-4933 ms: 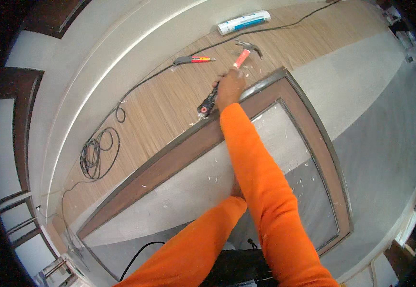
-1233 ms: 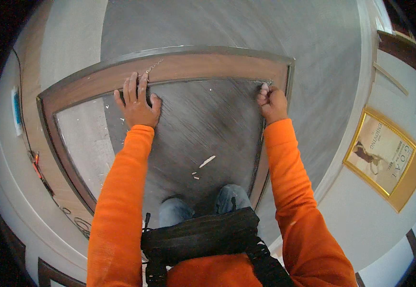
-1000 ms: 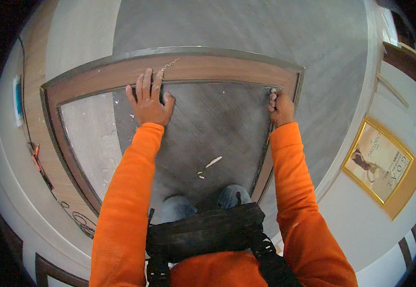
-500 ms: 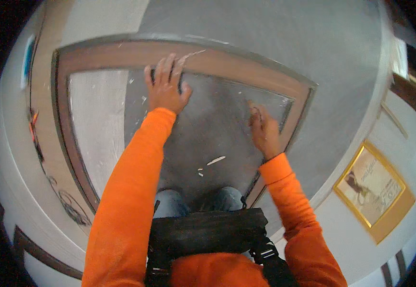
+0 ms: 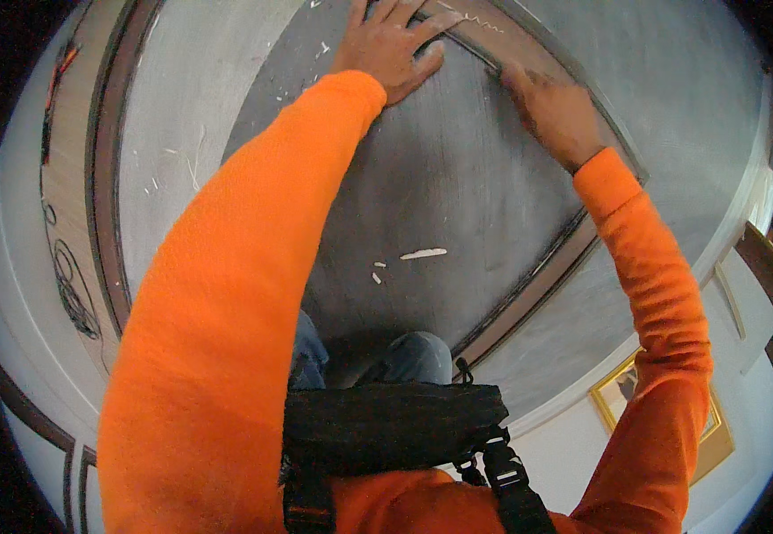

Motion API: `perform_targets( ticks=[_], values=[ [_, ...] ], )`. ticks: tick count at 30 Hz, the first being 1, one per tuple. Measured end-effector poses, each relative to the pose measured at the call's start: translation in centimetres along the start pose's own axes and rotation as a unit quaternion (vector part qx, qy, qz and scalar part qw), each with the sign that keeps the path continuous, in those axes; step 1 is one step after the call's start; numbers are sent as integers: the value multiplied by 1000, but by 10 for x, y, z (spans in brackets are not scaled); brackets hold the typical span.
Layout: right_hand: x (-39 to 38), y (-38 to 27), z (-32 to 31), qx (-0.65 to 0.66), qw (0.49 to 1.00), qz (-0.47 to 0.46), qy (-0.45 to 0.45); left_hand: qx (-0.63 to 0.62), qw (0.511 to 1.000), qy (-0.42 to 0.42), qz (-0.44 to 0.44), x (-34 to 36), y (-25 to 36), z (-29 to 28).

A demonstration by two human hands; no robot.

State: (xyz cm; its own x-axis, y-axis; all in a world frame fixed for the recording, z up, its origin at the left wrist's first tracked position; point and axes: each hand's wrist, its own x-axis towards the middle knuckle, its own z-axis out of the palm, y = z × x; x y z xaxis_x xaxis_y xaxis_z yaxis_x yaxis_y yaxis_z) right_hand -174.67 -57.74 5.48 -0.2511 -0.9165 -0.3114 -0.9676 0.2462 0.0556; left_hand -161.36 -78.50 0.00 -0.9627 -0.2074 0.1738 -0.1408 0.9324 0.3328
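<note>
Left hand (image 5: 393, 43) flat on brown door frame (image 5: 529, 62), right hand (image 5: 554, 109) beside

Interior room of a home under fit-out or repair. Grey floor (image 5: 458, 205) littered with pale chips (image 5: 423, 254) inside a large brown wooden frame (image 5: 529, 289) lying flat. White panelled wall with dark trim and a gold-framed picture (image 5: 662, 418) at near right. Coiled black cable (image 5: 73, 289) on a wood-grain board (image 5: 64, 178) at left.
</note>
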Motion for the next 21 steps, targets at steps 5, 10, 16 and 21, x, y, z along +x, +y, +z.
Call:
perform_targets(
  ticks=[5,10,16,21],
  values=[
    [0,14,4,-59,996,-52,30,-13,1000,19,2,2,3,6],
    [-69,35,11,-63,995,-1,-74,-4,1000,12,-12,-4,1,0],
    [-24,13,-11,7,999,-41,-4,1,1000,-10,-14,-2,4,-4],
    [40,-11,-16,0,993,-88,82,-20,999,38,-11,-3,2,2]
  ],
)
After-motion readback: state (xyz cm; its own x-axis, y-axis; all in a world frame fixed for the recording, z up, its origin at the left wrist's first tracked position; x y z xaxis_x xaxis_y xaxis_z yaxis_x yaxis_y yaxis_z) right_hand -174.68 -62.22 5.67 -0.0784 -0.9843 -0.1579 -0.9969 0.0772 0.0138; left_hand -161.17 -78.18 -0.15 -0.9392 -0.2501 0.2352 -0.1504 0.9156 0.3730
